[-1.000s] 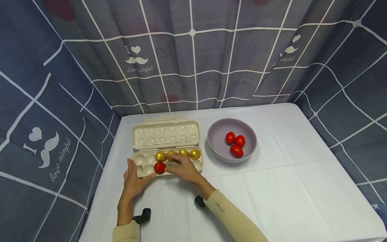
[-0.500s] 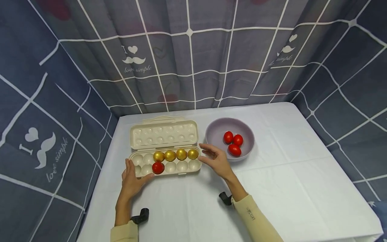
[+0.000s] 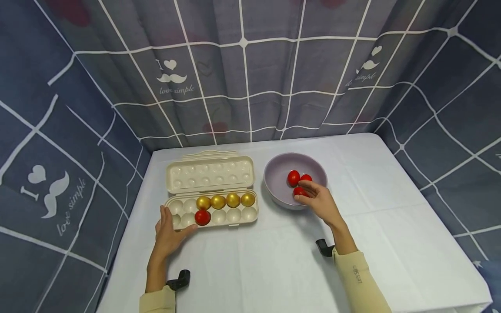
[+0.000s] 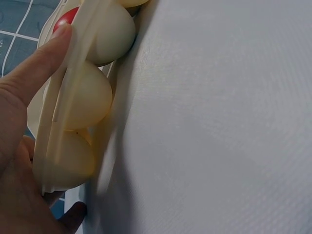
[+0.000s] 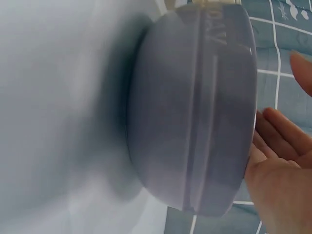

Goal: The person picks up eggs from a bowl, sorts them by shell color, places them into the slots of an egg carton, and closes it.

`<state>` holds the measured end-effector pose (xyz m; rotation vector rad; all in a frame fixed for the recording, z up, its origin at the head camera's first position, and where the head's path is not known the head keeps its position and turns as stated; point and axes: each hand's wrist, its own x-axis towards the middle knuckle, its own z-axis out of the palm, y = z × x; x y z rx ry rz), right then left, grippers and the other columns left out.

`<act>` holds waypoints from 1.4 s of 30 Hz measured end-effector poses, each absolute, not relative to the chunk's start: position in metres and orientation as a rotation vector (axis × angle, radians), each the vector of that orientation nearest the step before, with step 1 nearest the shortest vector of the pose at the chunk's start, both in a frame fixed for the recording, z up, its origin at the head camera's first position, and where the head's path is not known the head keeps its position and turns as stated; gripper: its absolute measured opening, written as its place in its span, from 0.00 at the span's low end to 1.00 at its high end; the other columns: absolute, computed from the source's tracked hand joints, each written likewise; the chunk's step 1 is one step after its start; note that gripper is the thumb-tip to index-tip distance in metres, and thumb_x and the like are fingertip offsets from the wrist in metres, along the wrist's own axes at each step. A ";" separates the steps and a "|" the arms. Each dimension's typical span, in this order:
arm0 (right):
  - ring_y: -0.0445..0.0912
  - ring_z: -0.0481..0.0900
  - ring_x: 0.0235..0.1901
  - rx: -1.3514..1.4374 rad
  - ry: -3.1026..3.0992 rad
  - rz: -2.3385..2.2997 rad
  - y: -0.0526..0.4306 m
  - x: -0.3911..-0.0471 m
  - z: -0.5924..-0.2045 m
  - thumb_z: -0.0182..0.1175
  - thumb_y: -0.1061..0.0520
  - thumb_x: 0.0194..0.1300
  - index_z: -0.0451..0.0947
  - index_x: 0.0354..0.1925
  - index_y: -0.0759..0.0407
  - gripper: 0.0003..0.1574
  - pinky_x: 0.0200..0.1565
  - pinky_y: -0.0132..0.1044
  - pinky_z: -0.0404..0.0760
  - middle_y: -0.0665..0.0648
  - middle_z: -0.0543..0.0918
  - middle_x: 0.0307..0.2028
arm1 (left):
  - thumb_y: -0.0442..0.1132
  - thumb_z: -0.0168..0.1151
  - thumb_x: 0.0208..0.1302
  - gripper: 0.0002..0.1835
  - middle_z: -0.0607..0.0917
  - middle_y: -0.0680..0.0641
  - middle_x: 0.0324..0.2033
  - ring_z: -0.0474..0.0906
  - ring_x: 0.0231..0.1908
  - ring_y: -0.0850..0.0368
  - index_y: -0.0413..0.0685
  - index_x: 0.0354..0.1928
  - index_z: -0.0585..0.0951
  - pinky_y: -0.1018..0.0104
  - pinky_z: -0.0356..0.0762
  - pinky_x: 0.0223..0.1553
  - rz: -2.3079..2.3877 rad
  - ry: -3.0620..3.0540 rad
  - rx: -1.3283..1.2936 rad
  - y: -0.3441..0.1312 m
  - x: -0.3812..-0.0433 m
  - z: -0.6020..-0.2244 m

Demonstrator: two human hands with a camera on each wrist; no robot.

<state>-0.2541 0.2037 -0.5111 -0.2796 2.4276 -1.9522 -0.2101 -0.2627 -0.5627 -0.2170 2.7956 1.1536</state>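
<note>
My left hand (image 3: 168,237) grips the left end of an open cream egg carton (image 3: 244,223), its thumb on the front rim and fingers around the side. Several gold eggs (image 3: 233,200) fill part of the back row, and one red egg (image 3: 202,217) sits in the front row. My right hand (image 3: 324,205) reaches over the near right rim of a mauve bowl (image 3: 275,188), fingers above the red eggs (image 3: 294,178). One egg is partly behind the fingers. In the right wrist view, thumb and fingers are apart beyond the bowl's wall (image 5: 195,122).
The carton's lid (image 3: 210,174) lies folded back behind it. All stands on a white tablecloth (image 3: 372,217), with checked curtains (image 3: 219,87) behind and at both sides. Black wrist mounts (image 3: 179,280) stick out inward from both sleeves.
My right hand has left the carton and moved right to the bowl. The red egg in the front row is uncovered now. My left hand stays on the carton.
</note>
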 end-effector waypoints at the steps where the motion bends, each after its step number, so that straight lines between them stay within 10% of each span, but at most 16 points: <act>1: 0.64 0.71 0.63 -0.265 2.431 -1.916 0.204 -0.256 -0.510 0.70 0.61 0.61 0.71 0.62 0.72 0.34 0.62 0.49 0.69 0.71 0.73 0.62 | 0.61 0.71 0.55 0.70 0.22 0.39 0.74 0.26 0.72 0.31 0.35 0.74 0.29 0.32 0.34 0.67 1.161 2.796 -0.217 -0.263 -0.210 -0.563; 42: 0.58 0.74 0.57 -0.326 2.467 -1.222 0.166 -0.313 -0.515 0.64 0.66 0.59 0.77 0.57 0.72 0.27 0.61 0.51 0.70 0.66 0.81 0.54 | 0.60 0.71 0.55 0.69 0.21 0.41 0.73 0.26 0.72 0.31 0.38 0.74 0.28 0.32 0.34 0.67 1.192 2.777 -0.247 -0.262 -0.209 -0.564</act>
